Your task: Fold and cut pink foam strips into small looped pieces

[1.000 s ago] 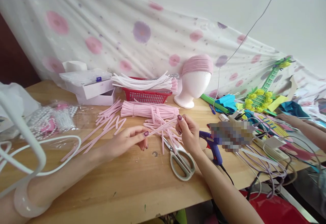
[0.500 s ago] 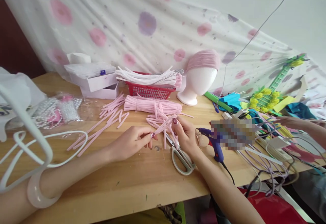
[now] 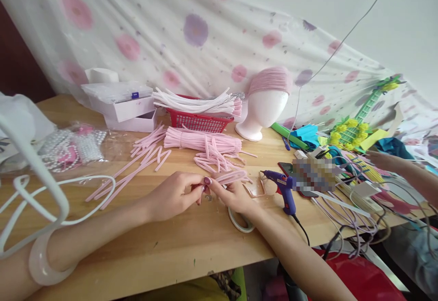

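Left hand [image 3: 176,194] and right hand [image 3: 237,197] drawn together; both grips pinching folded pink stem [image 3: 233,176]; scissors [image 3: 235,224] partly covered.

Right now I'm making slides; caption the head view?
Left hand and right hand holding pink pipe cleaners, glue gun nearby.

The wooden table [image 3: 164,251] bears pink pipe cleaners [image 3: 196,140] and 1 glue gun [image 3: 284,184].
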{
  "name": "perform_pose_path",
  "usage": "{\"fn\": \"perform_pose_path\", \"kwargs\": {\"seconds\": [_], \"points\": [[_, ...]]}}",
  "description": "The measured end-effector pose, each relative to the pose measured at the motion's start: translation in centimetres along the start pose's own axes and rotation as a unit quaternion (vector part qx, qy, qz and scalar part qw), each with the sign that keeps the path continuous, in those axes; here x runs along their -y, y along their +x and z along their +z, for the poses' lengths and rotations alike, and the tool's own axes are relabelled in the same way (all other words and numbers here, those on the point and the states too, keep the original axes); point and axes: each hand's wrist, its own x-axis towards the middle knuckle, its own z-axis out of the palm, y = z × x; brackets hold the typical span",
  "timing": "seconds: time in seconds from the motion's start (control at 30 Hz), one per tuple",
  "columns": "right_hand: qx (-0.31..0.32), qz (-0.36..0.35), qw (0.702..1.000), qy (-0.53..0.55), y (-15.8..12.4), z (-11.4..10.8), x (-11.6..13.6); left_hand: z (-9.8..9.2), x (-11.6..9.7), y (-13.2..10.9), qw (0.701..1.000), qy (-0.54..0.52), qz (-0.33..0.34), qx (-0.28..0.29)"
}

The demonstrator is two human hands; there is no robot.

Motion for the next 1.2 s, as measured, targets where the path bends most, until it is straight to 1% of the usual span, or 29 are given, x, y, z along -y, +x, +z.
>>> {"fn": "perform_pose_path", "kwargs": {"seconds": [0.07,0.17,0.3,0.37,0.47,0.6,0.7,0.8,0.9,0.97,1.03,1.07,1.13,1.2], "points": [[0.009,-0.049,0.996,-0.068,-0.1,0.1,0.4,0.2,-0.1,0.0,0.999,-0.035,-0.038,0.001],[0.009,-0.09,0.981,-0.171,-0.2,-0.1,0.4,0.7,0.0,0.3,0.993,-0.084,-0.084,-0.002],[0.006,-0.131,0.964,-0.231,-0.2,-0.6,-0.1,1.5,0.5,0.6,0.98,-0.171,-0.106,-0.004],[0.01,-0.132,0.964,-0.229,-0.1,-0.7,-0.3,1.8,0.6,0.6,0.977,-0.18,-0.112,-0.017],[0.007,-0.104,0.975,-0.198,0.0,-0.9,-0.5,1.9,0.6,0.4,0.981,-0.148,-0.123,-0.026],[-0.055,-0.077,0.983,-0.159,0.0,-1.5,-0.7,1.9,0.9,0.4,0.979,-0.143,-0.141,-0.027],[-0.069,-0.081,0.981,-0.164,0.0,-1.9,-0.7,1.8,1.1,0.6,0.974,-0.163,-0.158,-0.029],[-0.08,-0.103,0.975,-0.178,-0.1,-2.2,-0.7,1.7,0.8,0.8,0.969,-0.187,-0.162,-0.028],[-0.121,-0.118,0.968,-0.185,-0.1,-2.2,-0.5,1.7,0.7,0.9,0.968,-0.192,-0.159,-0.028],[-0.145,-0.115,0.965,-0.184,-0.2,-2.4,-0.4,1.9,1.0,0.8,0.968,-0.191,-0.16,-0.029],[-0.168,-0.103,0.966,-0.168,-0.2,-2.8,-0.3,2.3,1.5,0.7,0.964,-0.196,-0.176,-0.027],[-0.192,-0.098,0.964,-0.153,-0.2,-3.1,-0.3,2.5,1.7,0.6,0.961,-0.2,-0.188,-0.025],[-0.263,-0.084,0.954,-0.115,-0.2,-3.7,-0.3,2.8,2.0,0.5,0.955,-0.213,-0.206,-0.028],[-0.325,-0.064,0.94,-0.078,-0.2,-4.1,-0.5,2.9,1.9,0.4,0.95,-0.236,-0.199,-0.045]]}}
